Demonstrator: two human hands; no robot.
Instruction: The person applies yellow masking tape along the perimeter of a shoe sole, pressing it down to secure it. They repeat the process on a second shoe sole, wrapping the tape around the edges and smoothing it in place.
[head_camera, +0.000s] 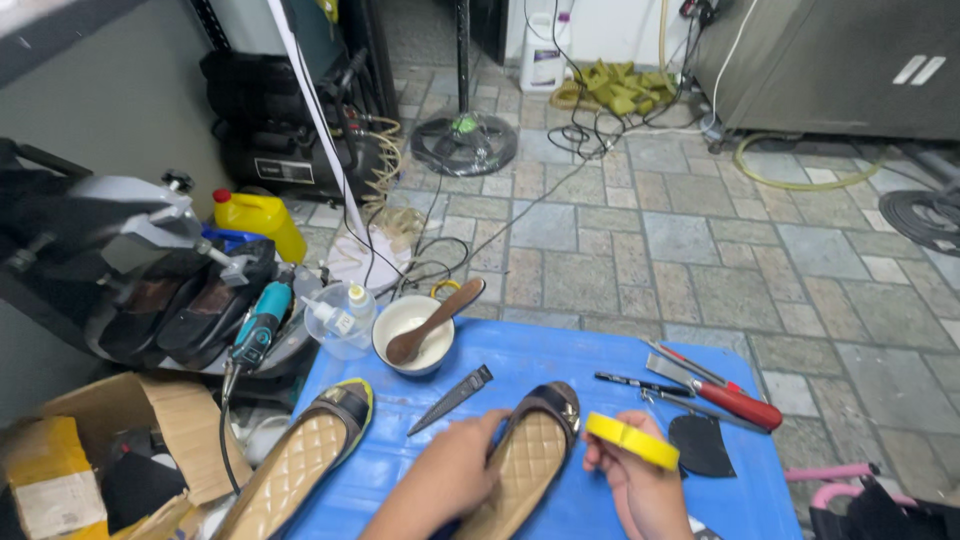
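The flat ballet shoe with quilted tan insole and black-and-metal toe cap lies sole-down on the blue plastic-covered work table, toe pointing away from the person, near the front edge. Left hand rests on its inner side w/ fingers curled over the rim, pinning it so it can't slide. Right hand is closed on a roll of yellow tape, thumb & fingers pinching it from below, roll tilted and held just beside the shoe's right edge, prob. to keep it within reach of the shoe.

The matching second quilted flat shoe w/ yellow-green edging lies just left, parallel, partly off the table corner. Between the two, a dark metal file-like blade sits diagonal. Behind it: a white bowl w/ a wooden spoon-shaped tool leaning in it, handle up-right. Next to the bowl, a clear round bottle w/ white nozzle.

To the right of the hands: a black heel-shaped rubber piece, a red-handled tool, a thin black pen-like tool, all laid out close, fanned apart.

Off table, left: a teal rotary hand tool, dark shoes on a grey machine stand, a yellow jug w/ red cap, an open cardboard box. Tiled floor beyond carries cables and a round fan base.
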